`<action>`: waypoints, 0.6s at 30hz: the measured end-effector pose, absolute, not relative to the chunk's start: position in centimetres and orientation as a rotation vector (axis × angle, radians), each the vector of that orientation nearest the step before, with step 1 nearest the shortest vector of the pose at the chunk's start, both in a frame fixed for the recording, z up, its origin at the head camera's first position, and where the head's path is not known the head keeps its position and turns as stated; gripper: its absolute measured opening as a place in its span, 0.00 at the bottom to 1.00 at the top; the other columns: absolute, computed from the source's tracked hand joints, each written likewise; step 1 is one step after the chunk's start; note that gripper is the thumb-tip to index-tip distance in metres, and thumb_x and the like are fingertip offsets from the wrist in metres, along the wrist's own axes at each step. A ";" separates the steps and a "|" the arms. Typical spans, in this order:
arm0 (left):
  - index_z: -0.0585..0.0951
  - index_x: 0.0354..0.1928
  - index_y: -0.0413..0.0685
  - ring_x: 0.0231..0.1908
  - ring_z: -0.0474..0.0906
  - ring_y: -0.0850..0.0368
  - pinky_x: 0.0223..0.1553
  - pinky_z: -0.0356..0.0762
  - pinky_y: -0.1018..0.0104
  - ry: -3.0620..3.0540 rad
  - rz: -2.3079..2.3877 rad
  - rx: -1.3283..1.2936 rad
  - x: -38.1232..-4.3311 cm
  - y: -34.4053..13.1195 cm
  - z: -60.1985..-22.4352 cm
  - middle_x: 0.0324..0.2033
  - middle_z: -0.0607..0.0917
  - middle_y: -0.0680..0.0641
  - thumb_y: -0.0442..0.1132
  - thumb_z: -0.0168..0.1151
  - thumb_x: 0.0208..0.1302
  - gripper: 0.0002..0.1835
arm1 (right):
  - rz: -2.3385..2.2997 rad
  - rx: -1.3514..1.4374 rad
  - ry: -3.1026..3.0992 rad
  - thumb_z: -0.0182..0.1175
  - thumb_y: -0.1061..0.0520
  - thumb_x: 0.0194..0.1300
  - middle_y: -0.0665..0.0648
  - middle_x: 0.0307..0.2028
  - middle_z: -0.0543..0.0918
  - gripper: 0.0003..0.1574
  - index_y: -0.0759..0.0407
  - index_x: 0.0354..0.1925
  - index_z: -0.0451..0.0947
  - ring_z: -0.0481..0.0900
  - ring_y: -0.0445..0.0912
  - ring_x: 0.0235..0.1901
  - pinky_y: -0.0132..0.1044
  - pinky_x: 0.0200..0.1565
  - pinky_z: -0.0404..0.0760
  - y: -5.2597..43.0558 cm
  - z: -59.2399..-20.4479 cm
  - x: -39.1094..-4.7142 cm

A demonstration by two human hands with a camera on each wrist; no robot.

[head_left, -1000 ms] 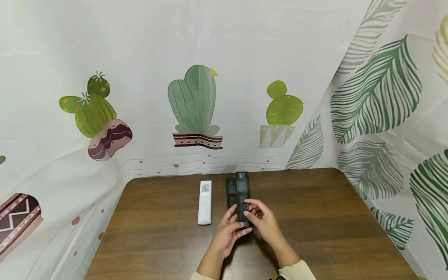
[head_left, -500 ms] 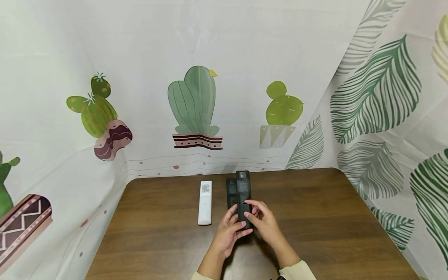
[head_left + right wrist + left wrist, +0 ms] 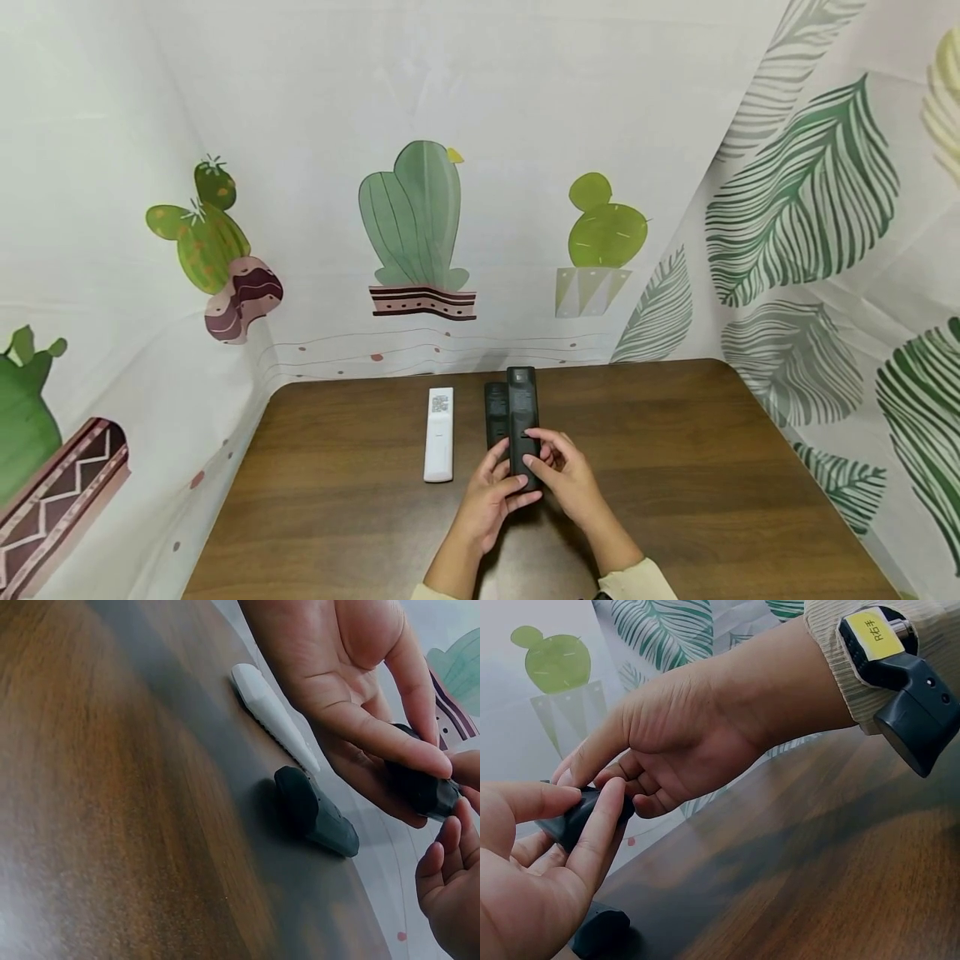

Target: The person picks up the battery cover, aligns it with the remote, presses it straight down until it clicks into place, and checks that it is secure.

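Observation:
A black remote control [image 3: 522,402] is held above the table by both hands, its back face up. My left hand [image 3: 482,502] grips the lower end, thumb across the back and fingers along the left side and beneath. With my right hand [image 3: 572,479] I touch the back with the thumb and the right side near a small notch with the index finger. A second black remote [image 3: 495,410] lies on the table behind the held one, partly hidden by it. In the right wrist view it shows as a dark remote [image 3: 319,814] beside the white remote [image 3: 274,716].
The white remote lies to the left on the brown wooden table [image 3: 337,500], a sticker near its far end. A white cloth backdrop [image 3: 517,100] with printed cacti and leaves stands behind and around the table.
The held remote has shifted very slightly to the right and straightened a little. Both hands keep nearly the same grip. The two remotes on the table stay put.

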State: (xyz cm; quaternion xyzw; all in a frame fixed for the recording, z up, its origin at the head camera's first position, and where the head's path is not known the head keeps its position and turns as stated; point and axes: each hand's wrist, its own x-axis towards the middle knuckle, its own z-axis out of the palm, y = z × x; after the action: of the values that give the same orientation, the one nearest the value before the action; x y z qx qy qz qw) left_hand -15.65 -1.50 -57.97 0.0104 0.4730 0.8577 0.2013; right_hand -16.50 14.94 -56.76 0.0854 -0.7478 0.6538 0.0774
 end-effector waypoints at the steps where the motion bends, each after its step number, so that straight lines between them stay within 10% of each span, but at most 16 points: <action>1: 0.53 0.79 0.45 0.52 0.84 0.48 0.50 0.86 0.55 1.318 2.397 0.028 -15.6 -1.5 -58.0 0.62 0.78 0.39 0.25 0.57 0.64 0.43 | 1.959 0.256 -2.240 0.67 0.63 0.64 0.65 0.36 0.72 0.21 0.59 0.55 0.81 0.71 0.40 0.33 0.27 0.36 0.74 14.9 -56.8 -16.5; 18: 0.55 0.79 0.47 0.55 0.82 0.46 0.50 0.86 0.55 1.324 2.383 0.020 -15.7 -1.7 -58.0 0.63 0.77 0.37 0.25 0.58 0.63 0.43 | 1.998 -0.107 -2.259 0.63 0.58 0.69 0.62 0.48 0.77 0.29 0.59 0.66 0.71 0.74 0.41 0.40 0.27 0.43 0.74 14.2 -55.7 -17.0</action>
State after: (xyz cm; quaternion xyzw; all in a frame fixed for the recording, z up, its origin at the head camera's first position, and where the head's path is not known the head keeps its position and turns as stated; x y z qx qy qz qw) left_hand -15.71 -1.67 -57.98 0.0071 0.4752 0.8553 0.2061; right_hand -16.95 14.23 -55.69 -0.0355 -0.7471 0.6608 0.0619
